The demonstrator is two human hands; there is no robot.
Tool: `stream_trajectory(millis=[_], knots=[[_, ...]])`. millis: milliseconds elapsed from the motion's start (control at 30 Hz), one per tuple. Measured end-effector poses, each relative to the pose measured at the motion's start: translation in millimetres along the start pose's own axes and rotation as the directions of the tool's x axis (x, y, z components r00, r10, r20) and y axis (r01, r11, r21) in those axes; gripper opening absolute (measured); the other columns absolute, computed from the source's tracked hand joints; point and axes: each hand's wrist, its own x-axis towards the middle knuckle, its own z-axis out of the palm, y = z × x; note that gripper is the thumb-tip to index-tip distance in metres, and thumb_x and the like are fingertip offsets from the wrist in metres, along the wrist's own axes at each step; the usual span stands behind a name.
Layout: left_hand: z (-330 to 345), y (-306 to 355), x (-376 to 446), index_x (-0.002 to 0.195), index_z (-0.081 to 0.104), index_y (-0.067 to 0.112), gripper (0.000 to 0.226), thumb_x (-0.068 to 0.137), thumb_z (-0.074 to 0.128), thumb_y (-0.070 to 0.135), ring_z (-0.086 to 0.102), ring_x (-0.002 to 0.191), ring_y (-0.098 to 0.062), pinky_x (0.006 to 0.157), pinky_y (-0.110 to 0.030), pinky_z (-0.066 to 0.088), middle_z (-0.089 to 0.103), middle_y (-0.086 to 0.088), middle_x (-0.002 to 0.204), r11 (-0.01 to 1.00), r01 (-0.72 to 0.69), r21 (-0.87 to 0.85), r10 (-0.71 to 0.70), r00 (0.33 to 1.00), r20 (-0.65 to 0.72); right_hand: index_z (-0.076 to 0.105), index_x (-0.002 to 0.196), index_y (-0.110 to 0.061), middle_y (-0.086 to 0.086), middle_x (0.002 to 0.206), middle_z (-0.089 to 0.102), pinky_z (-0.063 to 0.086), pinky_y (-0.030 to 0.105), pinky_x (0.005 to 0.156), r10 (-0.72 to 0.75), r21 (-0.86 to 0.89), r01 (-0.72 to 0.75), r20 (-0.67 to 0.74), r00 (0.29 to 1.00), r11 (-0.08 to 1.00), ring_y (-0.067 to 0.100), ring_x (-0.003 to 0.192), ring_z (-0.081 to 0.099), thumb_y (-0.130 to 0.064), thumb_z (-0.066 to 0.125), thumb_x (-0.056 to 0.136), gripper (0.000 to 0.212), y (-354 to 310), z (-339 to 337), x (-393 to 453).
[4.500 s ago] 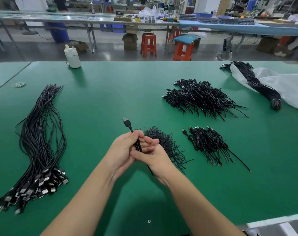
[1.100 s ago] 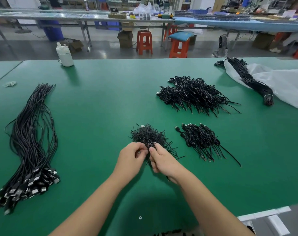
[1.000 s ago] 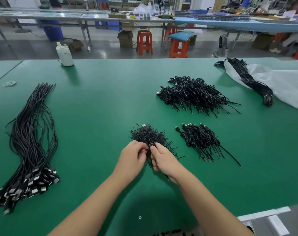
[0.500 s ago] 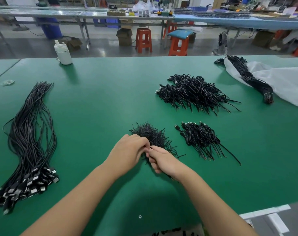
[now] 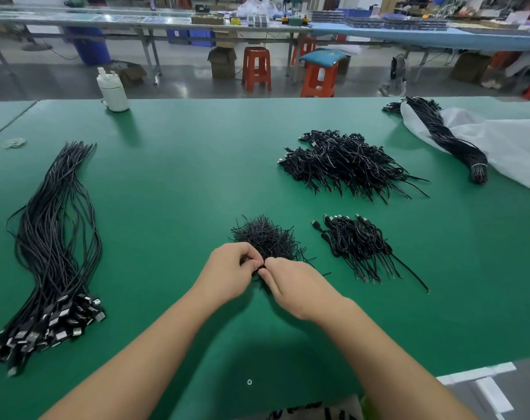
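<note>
On the smooth green tabletop (image 5: 166, 192), at six o'clock of the bristly black wire pile (image 5: 263, 237), our left hand (image 5: 230, 272) and right hand (image 5: 297, 286) pinch one thin strand (image 5: 260, 270) with curled fingers.

Matt green table (image 5: 181, 183); glossy black plastic-sheathed cables (image 5: 54, 225).

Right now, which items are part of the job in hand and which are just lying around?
In hand: left hand, right hand, both pinching strands at the near edge of the short-tie pile.
Lying about: long cable bundle, large coiled-cable pile, small coiled-cable pile, tied bundle, white bag, white bottle.
</note>
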Motion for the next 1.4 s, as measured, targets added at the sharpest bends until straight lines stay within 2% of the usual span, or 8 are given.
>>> stream_trajectory(millis=[267,433,567,667,767,1000,1300,1400], knots=[[-1.9,-7.8,0.8,0.082,0.068,0.018,0.009,0.082,0.077,0.017,0.048,0.05,-0.005,0.054,-0.022,0.038,0.064,0.006,0.065,0.928,0.183,-0.323,-0.163,0.983,0.089,0.036,0.083,-0.024,0.002,0.085,0.061,0.04,0.039,0.066,-0.108,-0.098,0.101,-0.071,0.992,0.99,0.03,0.075,0.059,-0.038,0.031,0.105,0.026,-0.1,-0.1,-5.8],[-3.8,-6.5,-0.3,0.07,0.074,0.025,0.023,0.09,0.066,0.034,0.037,0.044,-0.004,0.047,-0.021,0.032,0.056,0.013,0.048,0.982,0.123,-0.144,-0.116,0.992,0.054,0.039,0.078,-0.023,0.001,0.08,0.065,0.038,0.038,0.061,-0.137,-0.192,0.116,-0.102,0.985,0.974,0.03,0.071,0.061,-0.04,0.031,0.103,0.031,1.8,1.4,-5.6],[-5.1,-4.3,0.3,0.065,0.071,0.018,0.04,0.09,0.062,0.047,0.029,0.041,-0.009,0.042,-0.021,0.027,0.044,0.002,0.043,0.993,0.093,-0.076,-0.089,0.995,0.054,0.042,0.076,-0.022,0.003,0.075,0.067,0.033,0.035,0.055,-0.151,-0.26,0.12,-0.103,0.983,0.958,0.032,0.067,0.062,-0.039,0.032,0.102,0.032,1.8,1.2,-4.2],[-6.9,-5.3,-0.2,0.062,0.072,0.022,0.029,0.085,0.071,0.039,0.029,0.038,-0.008,0.038,-0.018,0.024,0.045,0.007,0.042,0.997,0.075,-0.027,-0.072,0.992,0.099,0.05,0.08,-0.021,0.003,0.076,0.068,0.03,0.034,0.055,-0.159,-0.309,0.123,-0.094,0.983,0.943,0.031,0.067,0.063,-0.039,0.031,0.102,0.034,-0.7,2.0,-3.7],[-8.0,-5.8,-0.6,0.064,0.074,0.028,0.02,0.084,0.074,0.027,0.039,0.043,-0.003,0.046,-0.019,0.034,0.064,0.009,0.055,0.999,0.05,0.007,-0.051,0.992,0.12,0.051,0.082,-0.022,0.002,0.081,0.069,0.03,0.034,0.057,-0.149,-0.332,0.118,-0.069,0.986,0.936,0.03,0.072,0.064,-0.04,0.028,0.102,0.036,-2.2,3.6,-3.0],[-5.0,-2.2,-4.8,0.07,0.073,0.023,0.015,0.084,0.07,0.017,0.053,0.061,-0.011,0.065,-0.028,0.05,0.072,0.002,0.072,0.994,0.023,0.102,-0.039,0.986,0.16,0.043,0.084,-0.023,0.003,0.085,0.068,0.028,0.034,0.059,-0.165,-0.353,0.152,-0.008,0.986,0.923,0.031,0.073,0.064,-0.039,0.031,0.105,0.029,-5.1,4.8,-1.6],[2.8,-9.0,-12.6,0.083,0.052,0.031,0.012,0.09,0.053,0.022,0.059,0.082,-0.018,0.074,-0.033,0.05,0.062,0.011,0.082,0.906,-0.191,0.377,0.126,0.973,0.192,0.052,0.088,-0.021,0.004,0.09,0.07,0.03,0.033,0.061,-0.103,-0.382,0.123,0.074,0.992,0.916,0.03,0.083,0.067,-0.049,0.033,0.104,0.037,-5.8,7.2,-0.7],[1.5,-15.0,-11.4,0.08,0.052,0.031,0.014,0.091,0.057,0.023,0.055,0.071,-0.01,0.067,-0.024,0.047,0.061,0.012,0.076,0.948,-0.138,0.288,0.08,0.976,0.205,0.061,0.096,-0.02,0.003,0.102,0.068,0.039,0.034,0.072,-0.092,-0.346,0.102,0.044,0.995,0.933,0.027,0.101,0.061,-0.057,0.043,0.098,0.041,-1.8,-2.8,1.2]])
